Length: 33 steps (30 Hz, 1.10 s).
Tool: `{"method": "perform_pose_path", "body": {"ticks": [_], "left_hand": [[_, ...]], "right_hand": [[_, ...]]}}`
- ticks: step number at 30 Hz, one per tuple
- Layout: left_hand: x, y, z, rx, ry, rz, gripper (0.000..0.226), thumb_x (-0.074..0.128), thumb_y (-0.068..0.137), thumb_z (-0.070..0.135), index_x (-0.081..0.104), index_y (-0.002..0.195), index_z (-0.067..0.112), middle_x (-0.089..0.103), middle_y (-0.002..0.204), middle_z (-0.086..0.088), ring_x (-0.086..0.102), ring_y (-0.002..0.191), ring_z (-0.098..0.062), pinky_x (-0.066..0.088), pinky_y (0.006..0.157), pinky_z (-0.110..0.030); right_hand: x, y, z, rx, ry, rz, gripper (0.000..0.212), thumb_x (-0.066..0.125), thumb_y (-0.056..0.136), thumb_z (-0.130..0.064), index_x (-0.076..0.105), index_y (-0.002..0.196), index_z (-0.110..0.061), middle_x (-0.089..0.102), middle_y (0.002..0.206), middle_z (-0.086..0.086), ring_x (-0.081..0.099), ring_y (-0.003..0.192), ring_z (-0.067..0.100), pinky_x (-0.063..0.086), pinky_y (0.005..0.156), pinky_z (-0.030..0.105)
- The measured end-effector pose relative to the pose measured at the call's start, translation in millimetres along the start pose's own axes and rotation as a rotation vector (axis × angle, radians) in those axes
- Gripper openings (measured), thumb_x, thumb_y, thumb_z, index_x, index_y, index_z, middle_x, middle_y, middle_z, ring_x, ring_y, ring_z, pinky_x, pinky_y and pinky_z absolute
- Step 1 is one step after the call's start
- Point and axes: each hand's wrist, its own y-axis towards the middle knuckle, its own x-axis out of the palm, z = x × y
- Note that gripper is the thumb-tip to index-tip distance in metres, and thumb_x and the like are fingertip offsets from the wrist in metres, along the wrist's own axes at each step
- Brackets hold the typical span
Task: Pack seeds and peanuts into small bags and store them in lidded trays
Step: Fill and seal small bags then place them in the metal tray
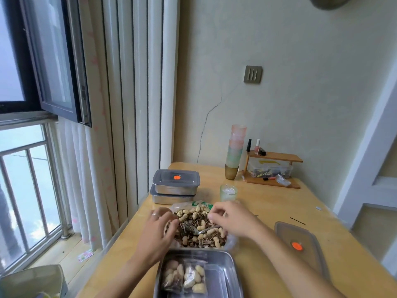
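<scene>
the left hand (159, 231) and right hand (233, 219) are over the pile of peanuts and seeds (202, 216), right under the fingers (171, 221). both sets of fingers are curled in close. i cannot tell if they pinch anything. a spoon (194, 230) lies between them. the open tray (223, 276) with two small bags (184, 276) sits just below the fingers. a quick grab could push nuts onto the surface (268, 207), or bump the glass (228, 192) just past the right fingers.

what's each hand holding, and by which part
Cannot tell: left hand and right hand curl fingers at the edges of the nut pile; the spoon lies in it unheld.
</scene>
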Motion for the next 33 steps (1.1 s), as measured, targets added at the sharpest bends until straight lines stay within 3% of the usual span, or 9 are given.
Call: {"method": "perform_pose_path", "body": {"ticks": [5,9,12,17,23,25,27,30,33], "left_hand": [[7.7,13.0,-47.2,-0.091,-0.077,0.044,0.042,0.032,0.100,0.058,0.067,0.108,0.036,0.057,0.114,0.019,0.050,0.112,0.001,0.045,0.098,-0.034],[20.6,9.4,-59.7,-0.088,-0.109,-0.008,0.046,0.029,0.095,0.067,0.064,0.110,0.041,0.055,0.117,0.024,0.048,0.117,0.004,0.040,0.099,-0.024],[24.3,9.6,-60.1,-0.070,-0.047,-0.069,0.046,0.024,0.096,0.070,0.058,0.113,0.044,0.052,0.119,0.027,0.046,0.118,0.004,0.035,0.096,-0.016],[27.3,9.5,-61.5,-0.031,0.052,-0.116,0.049,0.018,0.100,0.068,0.056,0.117,0.041,0.048,0.120,0.023,0.046,0.113,-0.001,0.041,0.096,-0.032],[26.3,9.7,-60.5,-0.051,0.031,-0.128,0.050,0.016,0.100,0.069,0.055,0.117,0.042,0.048,0.116,0.023,0.047,0.112,-0.004,0.042,0.099,-0.036],[25.7,8.8,-59.7,-0.052,0.027,-0.131,0.052,0.015,0.099,0.071,0.054,0.117,0.042,0.048,0.116,0.023,0.047,0.112,-0.005,0.042,0.099,-0.037],[24.8,8.4,-58.6,-0.054,0.028,-0.135,0.052,0.014,0.099,0.071,0.054,0.117,0.042,0.047,0.116,0.023,0.047,0.112,-0.005,0.042,0.099,-0.037],[24.2,8.3,-58.0,-0.059,0.025,-0.139,0.049,0.017,0.101,0.067,0.055,0.116,0.042,0.047,0.115,0.024,0.047,0.112,-0.004,0.042,0.099,-0.037],[23.8,8.4,-58.0,-0.067,0.023,-0.136,0.047,0.018,0.101,0.066,0.055,0.116,0.042,0.048,0.114,0.023,0.047,0.112,-0.004,0.042,0.099,-0.038]], "right_hand": [[-14.7,67.8,45.9,0.147,-0.013,0.256,0.022,0.055,0.100,-0.013,0.074,0.091,-0.018,0.074,0.085,-0.005,0.072,0.067,0.011,0.058,0.067,0.024],[-10.4,118.1,79.8,0.266,0.045,0.390,0.033,0.053,0.099,-0.013,0.065,0.079,-0.036,0.074,0.097,0.000,0.073,0.079,0.022,0.059,0.077,0.033],[-4.2,147.3,93.4,0.352,0.069,0.394,0.029,0.052,0.097,-0.022,0.063,0.073,-0.031,0.074,0.091,0.005,0.072,0.080,0.028,0.059,0.082,0.037],[5.4,170.7,95.2,0.490,-0.002,0.335,0.033,0.042,0.087,-0.011,0.073,0.075,-0.012,0.074,0.079,0.012,0.070,0.079,0.029,0.055,0.072,0.032],[7.3,207.5,146.9,0.524,0.029,0.441,0.062,0.034,0.068,-0.020,0.072,0.116,-0.012,0.074,0.105,0.005,0.067,0.065,0.028,0.043,0.055,0.026],[-1.8,190.5,128.4,0.464,0.007,0.373,0.036,0.043,0.079,-0.020,0.076,0.092,-0.014,0.075,0.111,0.003,0.071,0.069,0.031,0.058,0.070,0.035],[-10.6,168.4,100.1,0.389,-0.053,0.297,0.019,0.063,0.092,-0.021,0.077,0.081,-0.012,0.078,0.085,0.006,0.074,0.079,0.032,0.059,0.085,0.039],[-15.7,161.1,96.3,0.389,-0.095,0.222,0.025,0.072,0.095,-0.029,0.078,0.081,-0.009,0.066,0.054,0.002,0.074,0.079,0.028,0.058,0.086,0.035],[-15.8,165.3,99.8,0.406,-0.152,0.258,0.031,0.069,0.093,-0.017,0.073,0.063,-0.017,0.072,0.073,0.006,0.073,0.080,0.029,0.060,0.083,0.039]]}}
